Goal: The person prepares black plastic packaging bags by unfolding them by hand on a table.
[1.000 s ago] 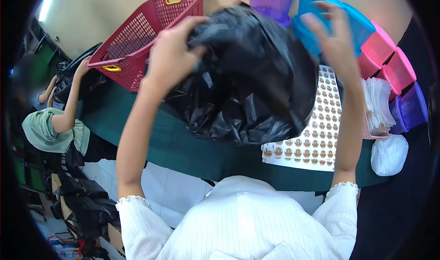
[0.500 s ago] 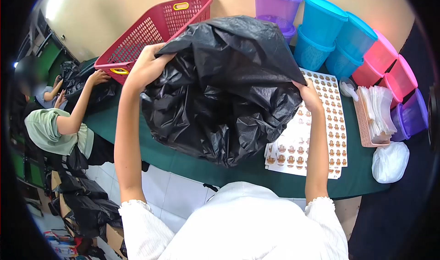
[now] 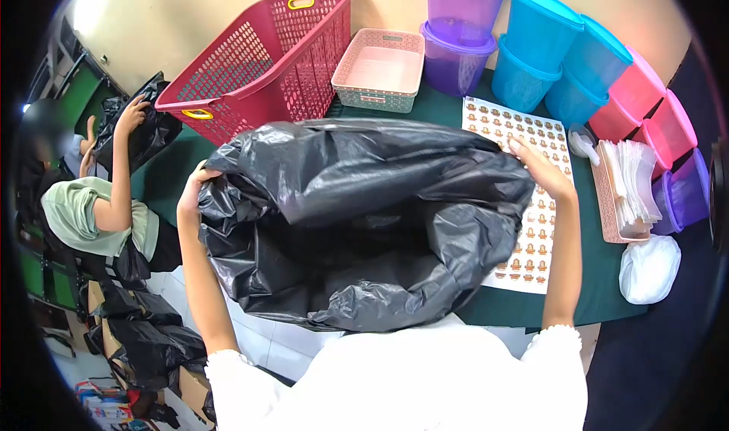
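A large black plastic bag (image 3: 364, 165) is stretched wide between my two hands, its dark opening facing me. My left hand (image 3: 196, 188) grips the bag's left edge, fingers partly hidden behind the plastic. At the upper right edge of the bag, my right hand (image 3: 541, 169) holds the plastic, with fingertips showing over the sticker sheets. Printed sticker sheets (image 3: 550, 237) lie on the green table (image 3: 486, 309), partly covered by the bag. Behind the bag stand a red basket (image 3: 304, 66) and a small pink and grey basket (image 3: 380, 66).
Purple tubs (image 3: 456, 59), blue tubs (image 3: 535, 44) and pink tubs (image 3: 634, 89) line the back. A pink tray (image 3: 607, 195) of plastic sleeves and a white bag (image 3: 649, 270) sit right. At left, a person in green (image 3: 87, 211) handles another black bag (image 3: 152, 131).
Both my hands have moved lower and farther apart, spreading the black bag wider and bringing it closer to me. The small basket has come into view. The other person's hand and black bag have risen.
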The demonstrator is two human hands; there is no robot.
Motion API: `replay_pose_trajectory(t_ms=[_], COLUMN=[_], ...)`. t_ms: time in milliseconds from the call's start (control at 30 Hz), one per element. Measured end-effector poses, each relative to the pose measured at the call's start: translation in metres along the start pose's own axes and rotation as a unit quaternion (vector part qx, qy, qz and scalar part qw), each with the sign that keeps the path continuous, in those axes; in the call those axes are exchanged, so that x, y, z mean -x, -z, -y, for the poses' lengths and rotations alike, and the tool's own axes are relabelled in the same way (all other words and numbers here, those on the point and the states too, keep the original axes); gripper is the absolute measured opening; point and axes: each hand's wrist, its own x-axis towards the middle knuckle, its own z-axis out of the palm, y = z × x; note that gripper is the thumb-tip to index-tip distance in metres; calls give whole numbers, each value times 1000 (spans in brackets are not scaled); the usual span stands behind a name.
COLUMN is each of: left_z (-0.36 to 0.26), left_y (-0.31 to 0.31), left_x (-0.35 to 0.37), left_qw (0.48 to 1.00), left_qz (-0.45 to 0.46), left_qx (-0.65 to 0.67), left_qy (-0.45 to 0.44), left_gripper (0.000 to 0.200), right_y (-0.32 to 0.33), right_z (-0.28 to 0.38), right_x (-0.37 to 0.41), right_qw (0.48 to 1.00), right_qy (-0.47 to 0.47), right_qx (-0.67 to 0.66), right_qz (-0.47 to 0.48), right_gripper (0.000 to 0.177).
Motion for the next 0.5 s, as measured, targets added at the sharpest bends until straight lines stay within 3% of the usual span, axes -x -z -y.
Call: replay_pose_trajectory(t_ms=[67, 100, 200, 233, 267, 300, 333, 400, 467, 500], left_z=[-1, -7, -3, -4, -4, -12, -25, -49, -71, -74], left_y=[-11, -28, -51, -53, -49, -51, -54, -68, -86, -96], left_x=[17, 30, 49, 54, 58, 60, 62, 64, 59, 52], left_qw=[991, 987, 982, 988, 978, 964, 931, 856, 859, 868], left_qz=[-132, -161, -188, -110, -44, 75, 192, 97, 109, 117], left_qx=[-6, -16, -12, -105, -192, -254, -310, -483, -450, -438], left_qy=[2, -1, 5, 6, 64, 29, -8, -156, -219, -201], left_gripper=[30, 30, 29, 33, 49, 63, 77, 103, 113, 113], right_y=[-7, -10, -48, -56, -62, -63, -68, -73, -73, -83], right_z=[19, 7, 24, 22, 22, 34, 36, 32, 60, 52], right_x=[23, 25, 47, 40, 28, 15, 3, -31, -41, -48], right_qw=[992, 989, 995, 998, 998, 992, 994, 976, 942, 960], right_qy=[-13, 6, -2, -17, -32, -66, 13, -38, -141, -34], right_qx=[-21, -68, -25, 13, 49, 106, 104, 205, 260, 263], right_qz=[-122, -129, -101, -66, -32, 25, 32, 65, 158, 89], right_gripper=[58, 61, 65, 67, 68, 87, 91, 99, 103, 93])
